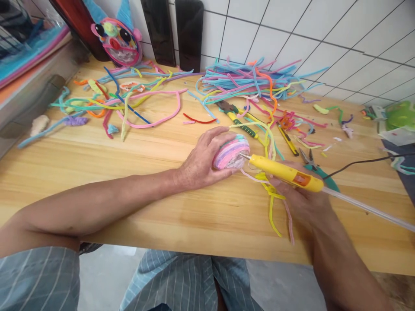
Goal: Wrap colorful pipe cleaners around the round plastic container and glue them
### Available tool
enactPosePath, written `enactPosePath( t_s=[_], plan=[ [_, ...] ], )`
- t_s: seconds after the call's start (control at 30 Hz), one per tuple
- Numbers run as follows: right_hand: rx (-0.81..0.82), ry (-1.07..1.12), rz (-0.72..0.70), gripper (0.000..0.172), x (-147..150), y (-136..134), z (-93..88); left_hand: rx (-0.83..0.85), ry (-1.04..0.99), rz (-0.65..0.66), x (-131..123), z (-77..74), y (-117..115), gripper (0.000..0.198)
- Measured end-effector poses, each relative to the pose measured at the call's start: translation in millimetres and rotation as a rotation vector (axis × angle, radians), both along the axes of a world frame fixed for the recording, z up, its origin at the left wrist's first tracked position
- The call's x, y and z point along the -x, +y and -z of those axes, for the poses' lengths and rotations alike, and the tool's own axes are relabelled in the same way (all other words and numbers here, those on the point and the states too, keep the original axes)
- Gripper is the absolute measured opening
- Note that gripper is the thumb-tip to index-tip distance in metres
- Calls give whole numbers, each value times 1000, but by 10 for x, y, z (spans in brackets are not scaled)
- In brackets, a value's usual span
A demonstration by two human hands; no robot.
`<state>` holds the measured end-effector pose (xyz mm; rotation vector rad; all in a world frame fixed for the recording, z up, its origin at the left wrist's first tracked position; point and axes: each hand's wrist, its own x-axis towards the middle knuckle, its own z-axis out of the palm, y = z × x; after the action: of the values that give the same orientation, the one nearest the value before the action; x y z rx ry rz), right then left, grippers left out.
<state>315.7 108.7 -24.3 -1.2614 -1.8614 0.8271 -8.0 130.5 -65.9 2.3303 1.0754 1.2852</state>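
My left hand (205,160) grips a round object wrapped in pink, lilac and pale blue pipe cleaners (231,151), holding it just above or on the wooden table. In my right hand (300,196) is a yellow hot glue gun (285,172); its metal nozzle points left and meets or nearly meets the end of the wrapped object. A clear glue stick (366,206) sticks out of the gun's back. One pale pink strand trails from the wrapped object toward the right hand. Yellow pipe cleaners (271,194) lie beneath and beside the gun.
A heap of blue and pink pipe cleaners (240,82) lies by the tiled wall. Pliers with yellow-green handles (243,125), a yellow cutter (288,139) and green-handled pliers (316,166) are close by. A decorated face figure (118,41) and two dark phones (189,34) stand behind. A black cable (356,163) crosses right.
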Motion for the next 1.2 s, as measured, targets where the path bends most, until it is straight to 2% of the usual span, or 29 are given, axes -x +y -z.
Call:
enactPosePath(
  t_s=[0.57, 0.73, 0.9, 1.03, 1.2],
  plan=[
    [-18, -51, -98, 24, 50, 36, -22, -25, -20, 20, -20, 18, 35, 77],
    [-23, -38, -82, 25, 88, 14, -47, 15, -12, 31, -9, 24, 39, 79],
    [-4, -35, -97, 24, 115, 2, -71, -35, -17, 15, -23, 33, 37, 76],
    [-17, -35, -109, 26, 99, 11, -39, -14, -12, 23, -21, 30, 39, 78],
    [-15, -36, -61, 21, 73, 1, 2, -1, -1, 27, -9, 18, 43, 78]
  ],
)
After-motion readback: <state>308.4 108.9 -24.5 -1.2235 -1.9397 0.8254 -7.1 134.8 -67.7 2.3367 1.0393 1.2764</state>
